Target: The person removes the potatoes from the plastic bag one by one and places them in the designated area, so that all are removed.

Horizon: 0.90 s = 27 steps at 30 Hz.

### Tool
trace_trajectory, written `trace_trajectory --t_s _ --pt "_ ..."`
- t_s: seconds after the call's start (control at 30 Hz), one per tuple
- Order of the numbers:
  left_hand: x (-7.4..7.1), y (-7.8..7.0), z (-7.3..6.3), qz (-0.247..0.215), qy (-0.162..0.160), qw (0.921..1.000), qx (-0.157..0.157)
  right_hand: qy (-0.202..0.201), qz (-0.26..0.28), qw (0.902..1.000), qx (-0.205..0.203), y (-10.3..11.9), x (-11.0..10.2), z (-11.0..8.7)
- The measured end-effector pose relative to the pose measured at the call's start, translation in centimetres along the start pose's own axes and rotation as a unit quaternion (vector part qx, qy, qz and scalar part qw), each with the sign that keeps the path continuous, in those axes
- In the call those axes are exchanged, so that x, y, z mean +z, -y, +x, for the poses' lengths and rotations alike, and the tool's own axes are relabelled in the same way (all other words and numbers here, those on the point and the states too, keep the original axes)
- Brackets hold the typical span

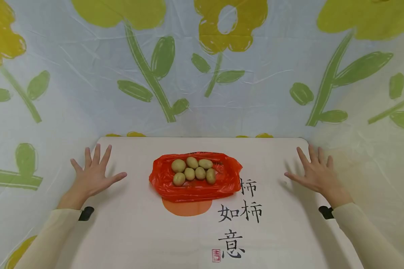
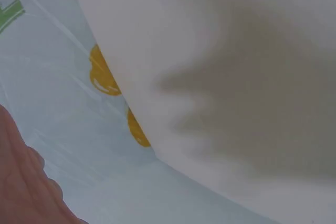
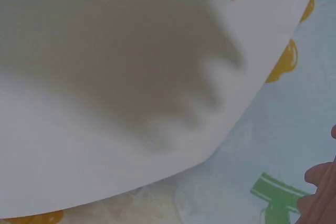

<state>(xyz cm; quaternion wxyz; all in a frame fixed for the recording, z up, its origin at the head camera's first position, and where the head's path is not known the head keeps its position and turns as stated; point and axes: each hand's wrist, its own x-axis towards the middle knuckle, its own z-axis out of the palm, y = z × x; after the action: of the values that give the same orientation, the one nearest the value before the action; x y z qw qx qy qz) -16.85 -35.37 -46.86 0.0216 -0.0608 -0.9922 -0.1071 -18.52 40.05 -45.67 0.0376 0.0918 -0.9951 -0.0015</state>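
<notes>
Pale blue sheet [image 1: 266, 112] hangs at the back of the room & round both sides. It's wrinkly and a bit shiny, w/ big yellow flowers [image 1: 249, 15] and fat green leaves [image 1: 163, 56]. Little yellow bits [image 1: 136, 134] peek out past the table's far edge.

The table [image 1: 131, 224] is pinkish-white and flat, w/ round corners. It's got big black writing [image 1: 230, 213] just R of the middle, a sm. red stamp [image 1: 216, 255] by the lowest sign, and an orange shape [image 1: 188, 209] partly covered by a red bag [image 1: 198, 195].

That red bag is thin, crinkly plastic. It sits on the table abt. midway btwn the hands, nearer the far edge, w/ its top spread wide. 7 sm. potatoes [image 1: 200, 173] lie in it, brown-green, bunched in 2 rows.

L hand [image 1: 92, 175] is up by the table's left side, fingers & thumb spread wide apart. R hand [image 1: 318, 173] is the same by the right side, fingers & thumb apart too. Both are well apart from the bag. Soft gray shadows [image 2: 252, 87] fall on the table. Cream sleeves [image 1: 43, 243] reach the wrists, each w/ a black thing [image 1: 86, 213] poking inward; can't tell what.
</notes>
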Motion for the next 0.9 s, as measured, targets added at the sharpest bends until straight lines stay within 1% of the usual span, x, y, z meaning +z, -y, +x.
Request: trace_trajectory --t_s 0.17,0.23,0.37,0.47,0.6,0.7,0.77,0.9 --pt "0.1 -1.3 0.1 -0.029 -0.005 0.9995 0.012 0.003 0.006 0.9999 -0.009 0.9 -0.4 0.1" --pt "0.3 -1.8 0.2 -0.043 -0.011 0.9988 0.02 -0.005 0.02 0.9997 -0.013 1.2 -0.4 0.2" --pt "0.9 -2.9 0.6 -0.085 -0.02 0.9956 0.033 -0.022 0.043 0.9985 -0.024 1.8 -0.5 0.3" --pt "1.5 -3.6 1.0 -0.131 -0.028 0.9903 0.036 -0.033 0.047 0.9979 -0.031 2.2 -0.7 0.6" --pt "2.1 -4.7 1.4 -0.194 -0.035 0.9801 0.024 -0.02 0.053 0.9978 -0.033 3.2 -1.2 1.0" --pt "2.6 -5.6 1.5 -0.228 -0.023 0.9733 0.007 -0.003 0.07 0.997 -0.033 4.2 -1.6 1.2" --pt "3.0 -6.2 1.6 -0.242 -0.011 0.9701 -0.002 -0.001 0.079 0.9962 -0.036 4.9 -1.7 1.4" --pt "4.1 -7.7 1.8 -0.266 0.012 0.9637 -0.006 0.0 0.082 0.9956 -0.043 6.4 -1.8 1.8"
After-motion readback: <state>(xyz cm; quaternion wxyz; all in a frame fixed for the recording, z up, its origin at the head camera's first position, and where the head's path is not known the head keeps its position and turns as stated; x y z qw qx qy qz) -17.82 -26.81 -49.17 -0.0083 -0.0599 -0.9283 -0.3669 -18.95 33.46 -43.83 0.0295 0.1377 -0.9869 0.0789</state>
